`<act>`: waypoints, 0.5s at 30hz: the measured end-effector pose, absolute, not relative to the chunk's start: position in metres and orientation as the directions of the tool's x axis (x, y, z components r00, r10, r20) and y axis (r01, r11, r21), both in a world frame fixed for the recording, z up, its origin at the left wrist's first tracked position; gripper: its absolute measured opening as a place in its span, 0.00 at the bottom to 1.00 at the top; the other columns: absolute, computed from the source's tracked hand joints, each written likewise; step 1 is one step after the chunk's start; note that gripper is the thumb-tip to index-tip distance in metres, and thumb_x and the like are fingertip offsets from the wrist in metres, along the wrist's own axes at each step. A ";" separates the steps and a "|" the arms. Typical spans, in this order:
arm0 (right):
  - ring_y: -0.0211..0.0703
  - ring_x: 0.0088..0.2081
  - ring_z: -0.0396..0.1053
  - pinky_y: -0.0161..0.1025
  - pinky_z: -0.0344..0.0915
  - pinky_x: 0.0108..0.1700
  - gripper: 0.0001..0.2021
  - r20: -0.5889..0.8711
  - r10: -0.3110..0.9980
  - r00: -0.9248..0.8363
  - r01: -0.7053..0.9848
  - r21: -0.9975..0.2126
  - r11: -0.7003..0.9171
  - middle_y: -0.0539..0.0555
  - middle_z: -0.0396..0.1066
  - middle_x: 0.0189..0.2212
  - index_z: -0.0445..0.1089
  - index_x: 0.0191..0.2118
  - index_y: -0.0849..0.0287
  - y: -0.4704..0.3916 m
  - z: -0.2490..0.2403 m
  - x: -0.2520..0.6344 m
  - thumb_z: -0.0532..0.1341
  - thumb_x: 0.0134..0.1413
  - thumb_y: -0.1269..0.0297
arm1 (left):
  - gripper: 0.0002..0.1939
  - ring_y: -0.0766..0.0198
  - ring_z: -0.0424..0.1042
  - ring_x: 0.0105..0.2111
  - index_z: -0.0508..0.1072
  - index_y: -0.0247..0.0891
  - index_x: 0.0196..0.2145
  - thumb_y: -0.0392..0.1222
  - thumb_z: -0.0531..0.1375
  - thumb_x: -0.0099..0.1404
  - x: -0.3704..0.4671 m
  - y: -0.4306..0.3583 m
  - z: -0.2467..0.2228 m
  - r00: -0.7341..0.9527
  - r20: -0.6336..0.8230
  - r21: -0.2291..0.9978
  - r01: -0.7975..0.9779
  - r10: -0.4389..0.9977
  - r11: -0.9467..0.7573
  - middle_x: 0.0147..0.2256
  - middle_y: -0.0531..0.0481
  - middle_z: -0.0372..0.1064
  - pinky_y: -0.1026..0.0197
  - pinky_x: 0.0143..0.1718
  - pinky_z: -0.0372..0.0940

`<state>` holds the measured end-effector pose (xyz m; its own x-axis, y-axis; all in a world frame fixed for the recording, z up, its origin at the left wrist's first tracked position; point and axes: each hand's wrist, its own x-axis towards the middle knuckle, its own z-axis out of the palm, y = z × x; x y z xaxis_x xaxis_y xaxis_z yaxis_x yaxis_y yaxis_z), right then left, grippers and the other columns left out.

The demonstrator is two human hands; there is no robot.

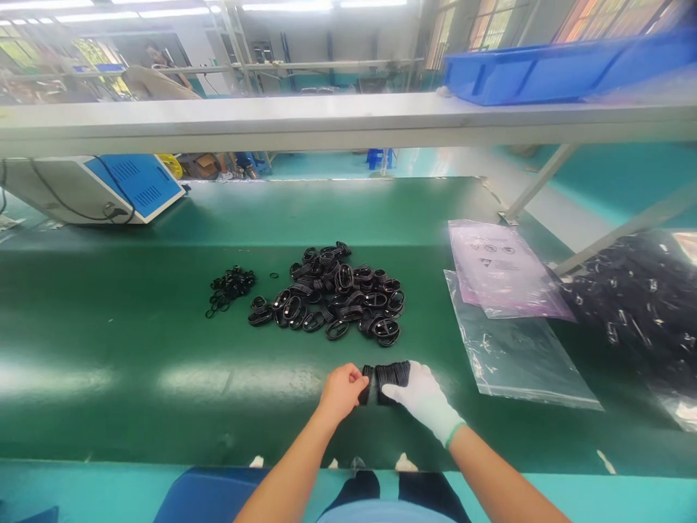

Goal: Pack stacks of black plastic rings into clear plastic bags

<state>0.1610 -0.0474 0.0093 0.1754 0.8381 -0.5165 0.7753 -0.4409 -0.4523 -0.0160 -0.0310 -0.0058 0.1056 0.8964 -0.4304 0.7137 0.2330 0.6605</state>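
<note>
My bare left hand is closed on a few black coiled cables standing on edge near the front of the green table. Just right of them, my right hand, in a white glove with a green cuff, grips a row of black coiled cables set side by side. A narrow gap separates the two groups. Beyond my hands lies a loose pile of coiled black cables, several with their metal plugs showing. Left of that pile is a small heap of black rings.
Clear plastic bags, one with printed marks, lie on the table at right. Past them is a large heap of bagged black items. A blue and grey machine stands back left. A shelf carries a blue bin.
</note>
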 end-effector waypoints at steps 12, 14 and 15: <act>0.51 0.43 0.65 0.42 0.61 0.42 0.28 -0.531 0.827 0.184 0.769 -0.447 -0.458 0.60 0.61 0.40 0.61 0.44 0.61 -0.049 0.009 0.162 0.60 0.36 0.49 | 0.10 0.71 0.62 0.12 0.59 0.40 0.26 0.49 0.51 0.57 0.000 -0.054 -0.031 0.140 -0.436 0.861 0.353 0.889 0.367 0.12 0.62 0.56 0.70 0.15 0.55; 0.52 0.43 0.65 0.42 0.61 0.42 0.29 -0.535 0.824 0.187 0.772 -0.438 -0.460 0.61 0.61 0.41 0.61 0.44 0.61 -0.048 0.009 0.162 0.60 0.36 0.48 | 0.11 0.71 0.61 0.11 0.59 0.40 0.26 0.50 0.53 0.56 0.001 -0.055 -0.032 0.142 -0.448 0.871 0.290 0.883 0.395 0.12 0.63 0.55 0.70 0.14 0.55; 0.52 0.43 0.65 0.42 0.61 0.42 0.29 -0.539 0.821 0.191 0.773 -0.432 -0.464 0.61 0.61 0.42 0.60 0.45 0.61 -0.048 0.009 0.163 0.60 0.36 0.48 | 0.11 0.70 0.61 0.11 0.59 0.40 0.27 0.51 0.53 0.55 0.001 -0.056 -0.032 0.142 -0.453 0.873 0.270 0.880 0.406 0.12 0.63 0.55 0.70 0.14 0.55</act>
<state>0.1626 -0.0485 0.0090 0.1911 0.8206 -0.5386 0.7734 -0.4638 -0.4321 0.0012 -0.0559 -0.0315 0.1418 0.8802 -0.4529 0.2697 0.4058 0.8733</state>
